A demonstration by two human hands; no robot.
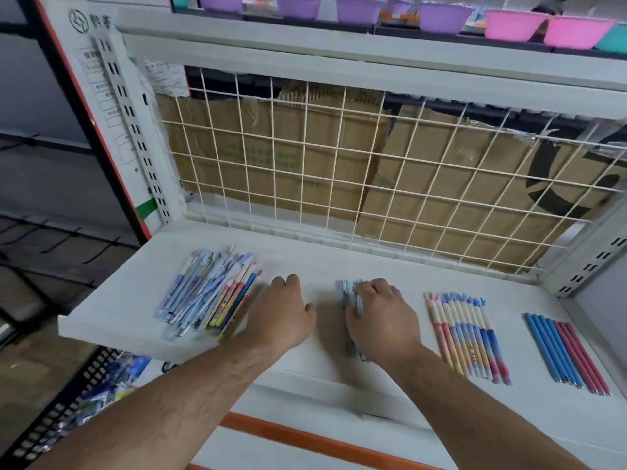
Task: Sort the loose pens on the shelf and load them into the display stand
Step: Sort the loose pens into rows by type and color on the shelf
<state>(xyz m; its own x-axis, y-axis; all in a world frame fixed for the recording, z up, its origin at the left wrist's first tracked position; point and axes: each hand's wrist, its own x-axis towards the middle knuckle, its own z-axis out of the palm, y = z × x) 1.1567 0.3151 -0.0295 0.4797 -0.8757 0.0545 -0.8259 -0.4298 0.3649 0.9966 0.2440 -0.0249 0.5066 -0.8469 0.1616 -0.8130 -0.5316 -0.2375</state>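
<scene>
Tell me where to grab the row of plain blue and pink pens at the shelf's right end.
Probably from above, across the mid-barrels of the blue and pink pens: they lie flat and parallel on the shelf, so pinching the row's outer edges gathers them all.

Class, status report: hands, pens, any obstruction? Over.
Left hand by mixed pile, grip unclear. Right hand grips blue bundle. Pastel row and blue-red row sorted. Stand not in view.
</scene>
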